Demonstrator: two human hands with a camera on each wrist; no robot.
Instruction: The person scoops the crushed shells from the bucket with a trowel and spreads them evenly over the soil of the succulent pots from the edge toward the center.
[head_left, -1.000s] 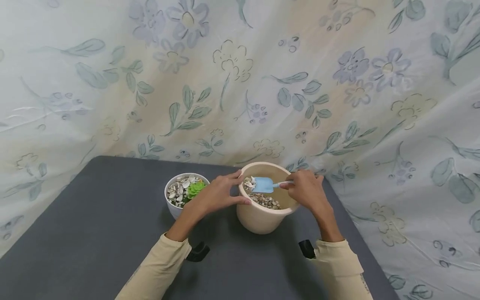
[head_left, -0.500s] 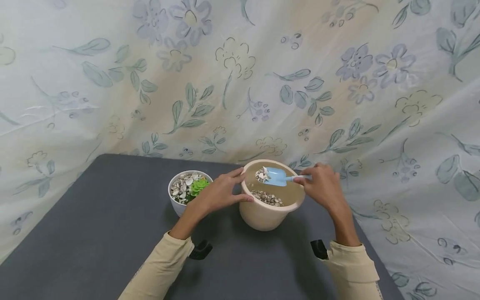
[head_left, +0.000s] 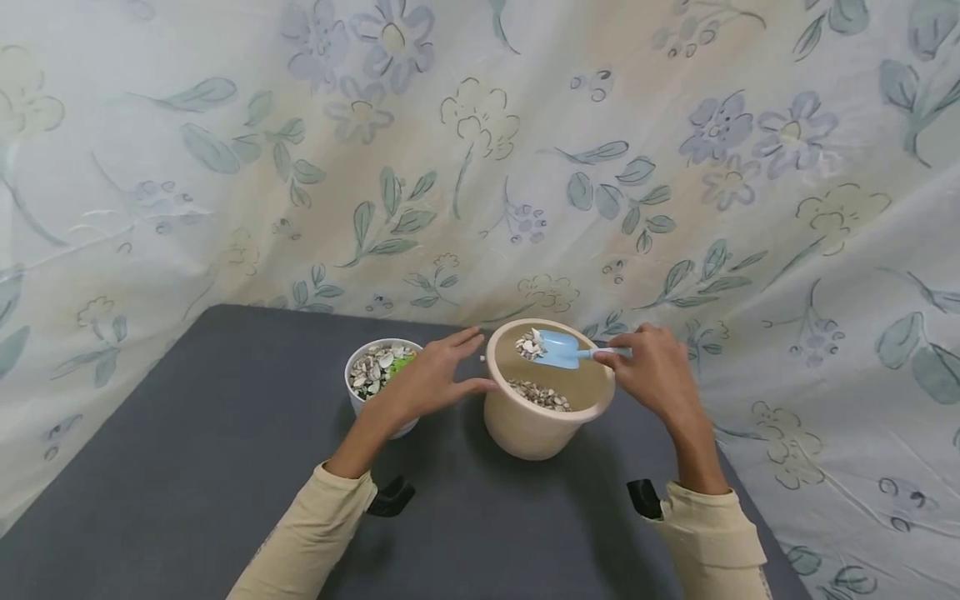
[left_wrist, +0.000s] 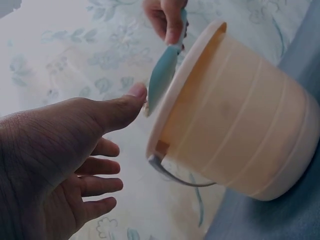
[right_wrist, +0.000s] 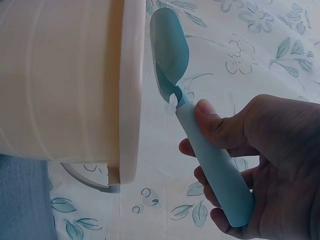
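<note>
My right hand (head_left: 654, 367) grips a small light-blue garden trowel (head_left: 559, 350) by its handle and holds it over the mouth of a beige bucket (head_left: 531, 435). Small stones or shells (head_left: 530, 344) fill the trowel's tip. More such pebbles (head_left: 542, 395) lie in the bucket. To the bucket's left, my left hand (head_left: 416, 379) has its fingers extended and thumb apart, holding nothing; the left wrist view shows a gap between it and the rim. Behind that hand stands a white pot (head_left: 353, 398) with pebbles and a green plant (head_left: 402, 363), partly hidden.
Both vessels stand on a dark grey table (head_left: 225, 450), near its back edge. A floral cloth (head_left: 480, 167) hangs behind and to the right. The bucket's grey bail handle (left_wrist: 172, 176) hangs down at its side.
My right hand has raised the loaded trowel and shifted it rightward over the bucket. My left hand has let go of the bucket's rim and moved slightly left, over the white pot.
</note>
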